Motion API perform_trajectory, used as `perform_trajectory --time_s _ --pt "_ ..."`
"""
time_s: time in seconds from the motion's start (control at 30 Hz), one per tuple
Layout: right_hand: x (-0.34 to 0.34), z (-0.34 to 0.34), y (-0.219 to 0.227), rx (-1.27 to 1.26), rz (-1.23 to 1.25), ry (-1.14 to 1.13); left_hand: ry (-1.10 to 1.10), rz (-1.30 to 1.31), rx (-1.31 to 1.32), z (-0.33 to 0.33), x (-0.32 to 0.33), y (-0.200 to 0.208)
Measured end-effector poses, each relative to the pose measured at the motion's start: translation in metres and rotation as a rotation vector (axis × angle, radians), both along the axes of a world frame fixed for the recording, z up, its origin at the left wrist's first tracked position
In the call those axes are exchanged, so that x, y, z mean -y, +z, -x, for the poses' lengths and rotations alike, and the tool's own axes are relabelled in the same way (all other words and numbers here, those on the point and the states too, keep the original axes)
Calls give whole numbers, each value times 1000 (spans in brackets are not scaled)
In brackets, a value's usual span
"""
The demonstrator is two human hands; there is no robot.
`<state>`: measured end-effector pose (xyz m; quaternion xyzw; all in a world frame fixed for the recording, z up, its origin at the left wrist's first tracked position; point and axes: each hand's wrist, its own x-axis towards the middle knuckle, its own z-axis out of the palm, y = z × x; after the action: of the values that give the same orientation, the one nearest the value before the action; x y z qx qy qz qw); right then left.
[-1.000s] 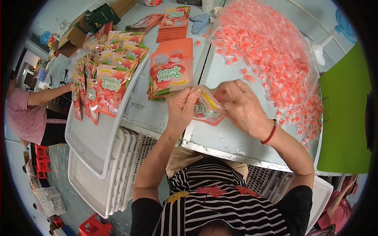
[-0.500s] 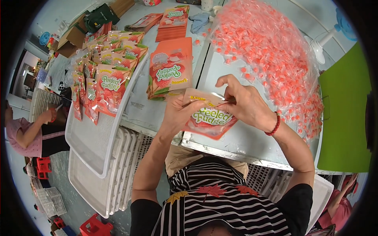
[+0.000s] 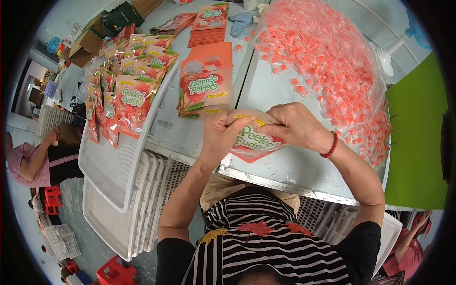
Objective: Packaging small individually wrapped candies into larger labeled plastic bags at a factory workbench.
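Between my hands, over the front edge of the table, a pink printed candy pouch [image 3: 255, 140] hangs by its top edge. My left hand [image 3: 219, 135] pinches the pouch's left top corner, thumb across the front. The right top side is gripped by my right hand [image 3: 298, 126], which wears a red bead bracelet on the wrist. The pouch's mouth bows slightly apart between the two grips. Just beyond my left hand lies a stack of flat pouches [image 3: 206, 71]. To the right of my right hand spreads a large heap of wrapped pink-red candies [image 3: 318, 57], partly under clear plastic.
Filled pouches [image 3: 135, 102] stand in a white tray [image 3: 107, 156] at the left, above more stacked trays. More flat pouches [image 3: 209, 23] and a blue cloth [image 3: 241, 23] lie at the back. A green panel [image 3: 418, 133] borders the right. Another person [image 3: 31, 159] works at far left.
My right hand has come down from above the pouch's top edge, its fingers now closed on the right side. The pouch's mouth bows wider than before.
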<state>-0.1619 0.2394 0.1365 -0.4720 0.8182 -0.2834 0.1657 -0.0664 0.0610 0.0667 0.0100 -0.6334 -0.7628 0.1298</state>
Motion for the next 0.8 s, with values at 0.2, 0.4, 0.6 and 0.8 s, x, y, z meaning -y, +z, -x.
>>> perform_trajectory --time_s 0.2,0.4,0.6,0.8 --pt "3 -12 -12 -156 90 17 -24 222 102 -12 5 -3" --pt "-11 -24 -12 -158 41 48 -9 33 -24 -11 16 -17" --pt "5 -34 -12 -55 76 -51 39 142 19 -20 37 -18" --pt "25 -40 5 -32 57 122 96 191 -21 -28 67 -14"
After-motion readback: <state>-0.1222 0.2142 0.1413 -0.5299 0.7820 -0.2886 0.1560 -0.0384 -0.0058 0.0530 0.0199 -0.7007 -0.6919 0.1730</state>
